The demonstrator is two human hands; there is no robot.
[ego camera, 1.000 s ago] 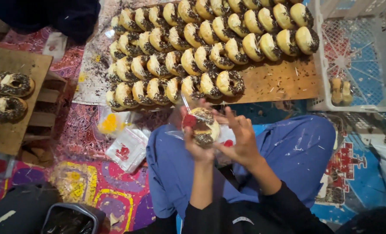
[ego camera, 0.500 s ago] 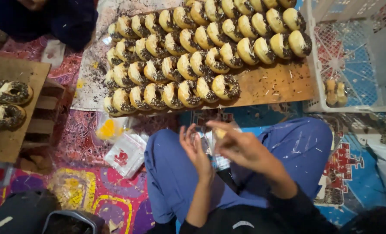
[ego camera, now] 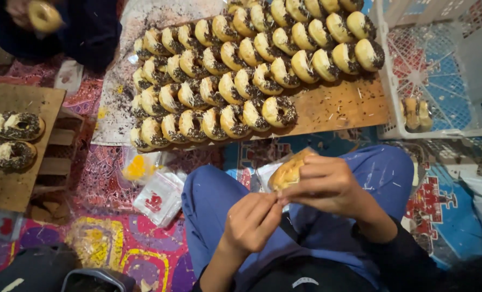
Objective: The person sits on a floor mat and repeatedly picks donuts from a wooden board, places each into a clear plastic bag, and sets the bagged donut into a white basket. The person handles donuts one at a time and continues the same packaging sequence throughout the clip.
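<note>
**Wooden board** (ego camera: 338, 105), the landmark, lying on the floor ahead of your knees. It carries the largest lot.

**Rows of doughnuts** (ego camera: 241, 75), about five slanting rows on the board, chocolate-topped with sprinkles, packed edge to edge. None of these shows a wrapper. The near right corner of the board is bare wood with loose sprinkles.

**White plastic crate** (ego camera: 441, 70), right of the board, touching its edge. A few pale pieces lie inside; what they are cannot be told at this size.

**Smaller wooden slab** (ego camera: 14, 146), well left of the board, holding four topped doughnuts (ego camera: 19, 125).

**Bundle of clear wrappers** (ego camera: 157, 197), on the patterned mat just below the board's left end.

**Doughnut in hand** (ego camera: 288, 172), below the board's near edge, over your lap. Your right hand (ego camera: 327, 184) closes round it, with clear film against it, seemingly a wrapper half on.

**Left hand** (ego camera: 252, 219), just beneath the right, fingers pinched narrow on the edge of that film.

**Another person's hand** (ego camera: 27, 13), far left above the board, holding a plain doughnut.

**Progress, judged:** coating appears done for the board's lot; wrapping looks barely begun, one piece in work and the rows left.
</note>
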